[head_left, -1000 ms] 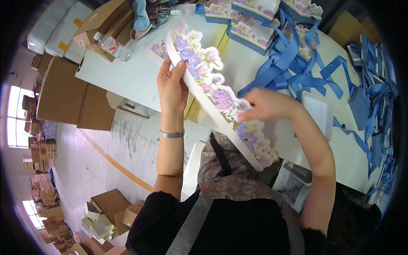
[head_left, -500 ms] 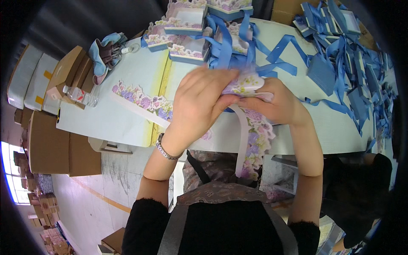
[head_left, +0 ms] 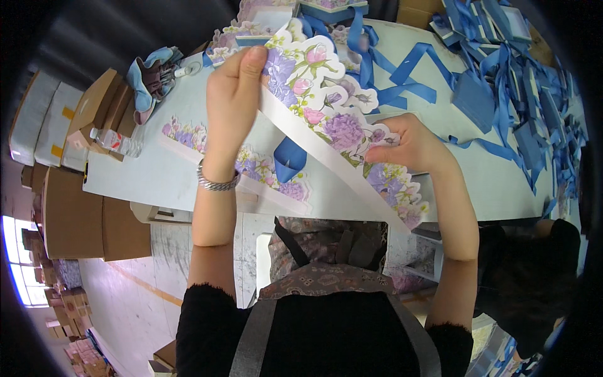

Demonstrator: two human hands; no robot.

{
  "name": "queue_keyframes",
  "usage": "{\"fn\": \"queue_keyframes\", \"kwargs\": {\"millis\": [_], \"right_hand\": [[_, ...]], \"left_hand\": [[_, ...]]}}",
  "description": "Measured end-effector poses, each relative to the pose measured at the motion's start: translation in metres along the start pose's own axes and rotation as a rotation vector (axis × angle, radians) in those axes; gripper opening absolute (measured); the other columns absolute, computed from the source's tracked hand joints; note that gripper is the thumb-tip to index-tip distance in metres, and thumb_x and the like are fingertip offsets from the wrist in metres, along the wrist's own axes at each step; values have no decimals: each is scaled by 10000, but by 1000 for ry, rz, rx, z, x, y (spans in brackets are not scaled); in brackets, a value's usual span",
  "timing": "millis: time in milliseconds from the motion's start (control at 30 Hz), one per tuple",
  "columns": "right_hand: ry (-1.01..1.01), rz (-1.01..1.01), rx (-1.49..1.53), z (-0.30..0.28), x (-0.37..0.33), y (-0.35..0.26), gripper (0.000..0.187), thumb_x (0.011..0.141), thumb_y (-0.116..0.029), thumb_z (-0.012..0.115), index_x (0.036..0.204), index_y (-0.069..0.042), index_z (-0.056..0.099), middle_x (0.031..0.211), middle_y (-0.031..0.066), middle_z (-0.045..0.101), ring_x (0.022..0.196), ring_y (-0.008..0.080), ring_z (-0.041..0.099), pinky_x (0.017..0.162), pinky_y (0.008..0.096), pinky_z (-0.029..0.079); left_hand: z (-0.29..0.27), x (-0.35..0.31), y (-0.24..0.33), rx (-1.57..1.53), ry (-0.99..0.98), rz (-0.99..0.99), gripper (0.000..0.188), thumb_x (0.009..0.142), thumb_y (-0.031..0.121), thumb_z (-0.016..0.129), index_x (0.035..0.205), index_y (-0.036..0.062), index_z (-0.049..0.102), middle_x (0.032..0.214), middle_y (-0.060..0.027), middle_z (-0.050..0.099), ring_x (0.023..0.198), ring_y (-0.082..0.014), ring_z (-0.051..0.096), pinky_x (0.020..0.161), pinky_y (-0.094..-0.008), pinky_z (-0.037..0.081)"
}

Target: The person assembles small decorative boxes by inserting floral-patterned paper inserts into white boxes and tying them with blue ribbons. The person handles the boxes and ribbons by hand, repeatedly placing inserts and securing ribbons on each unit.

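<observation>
A long floral die-cut paper strip (head_left: 342, 129) with a scalloped edge and a plain white border slants across in front of me, above the table. My left hand (head_left: 233, 85) pinches its upper end between thumb and fingers. Lower down, my right hand (head_left: 405, 146) grips the strip's scalloped side, thumb on the printed face. Beneath it on the table lies another floral strip (head_left: 254, 164), partly hidden by my left forearm. A blue ribbon loop (head_left: 290, 162) shows beside that strip.
Floral boxes (head_left: 248, 28) with blue ribbons stand at the far side, partly hidden by the raised strip. Many blue boxes (head_left: 474, 103) and ribbons heap up at the right. On the left are a plastic bottle (head_left: 116, 142), cardboard boxes (head_left: 94, 110) and a blue cloth item (head_left: 147, 78).
The strip, bent between my close-together hands before, is now stretched out straight. My left hand has moved left and away from me; my right hand has stayed about where it was.
</observation>
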State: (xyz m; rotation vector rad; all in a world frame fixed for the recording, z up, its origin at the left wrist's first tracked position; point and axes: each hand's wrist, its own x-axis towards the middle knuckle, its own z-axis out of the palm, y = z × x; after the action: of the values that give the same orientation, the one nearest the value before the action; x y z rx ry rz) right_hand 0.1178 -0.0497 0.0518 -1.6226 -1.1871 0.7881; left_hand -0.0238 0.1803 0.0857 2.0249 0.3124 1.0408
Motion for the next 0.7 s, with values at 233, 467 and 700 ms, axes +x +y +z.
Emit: {"fn": "queue_keyframes", "kwargs": {"millis": [233,467,700], "right_hand": [[89,-42,33,10,11,6,229,780,-142,735,942,10,678,835,45,686,784,51,573,688,239,473],[174,-223,95,13,10,3,213,802,-126,710,970,0,673,855,60,683,759,59,574,679,240,470],[268,-95,232,26,23,-9,210,810,-111,704,980,4,659,844,74,681,733,48,566,617,220,451]], "left_hand": [[-3,16,-19,314,121,196,234,854,260,659,915,38,699,746,-40,673,632,-138,607,541,-251,444],[23,-34,29,584,-287,618,491,765,241,685,1209,67,568,1226,-180,549,1119,-347,527,937,-448,418],[29,-39,0,437,-31,583,152,782,208,714,805,61,682,654,-72,628,525,-238,583,477,-306,450]]}}
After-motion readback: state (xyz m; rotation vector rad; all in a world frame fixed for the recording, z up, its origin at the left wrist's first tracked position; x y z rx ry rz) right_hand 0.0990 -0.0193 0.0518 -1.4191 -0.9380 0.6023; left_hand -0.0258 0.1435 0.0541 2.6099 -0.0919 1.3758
